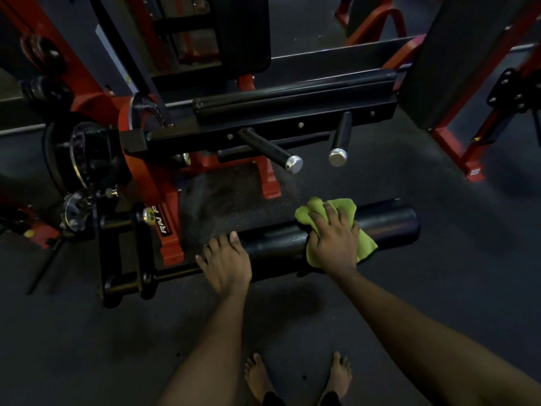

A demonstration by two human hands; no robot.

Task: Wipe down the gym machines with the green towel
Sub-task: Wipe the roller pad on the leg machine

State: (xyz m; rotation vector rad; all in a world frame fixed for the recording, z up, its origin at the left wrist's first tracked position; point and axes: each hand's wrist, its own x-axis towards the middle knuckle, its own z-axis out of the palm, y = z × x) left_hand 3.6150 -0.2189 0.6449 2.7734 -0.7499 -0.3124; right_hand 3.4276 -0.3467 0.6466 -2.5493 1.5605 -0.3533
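Observation:
A black padded roller (389, 222) of a red and black gym machine (152, 183) lies horizontally low in front of me. The bunched green towel (342, 208) is draped over the roller's middle. My right hand (333, 238) presses on the towel, fingers curled into the cloth. My left hand (225, 262) rests on the roller's left end with its fingers curved over the top. The roller's near side under my hands is hidden.
Two black handles with chrome caps (294, 164) (338, 156) stick out toward me above the roller. A long black pad (292, 93) runs behind them. Weight plates (73, 159) sit at left. A red frame (456, 153) stands at right. My bare feet (257, 376) stand on the dark rubber floor.

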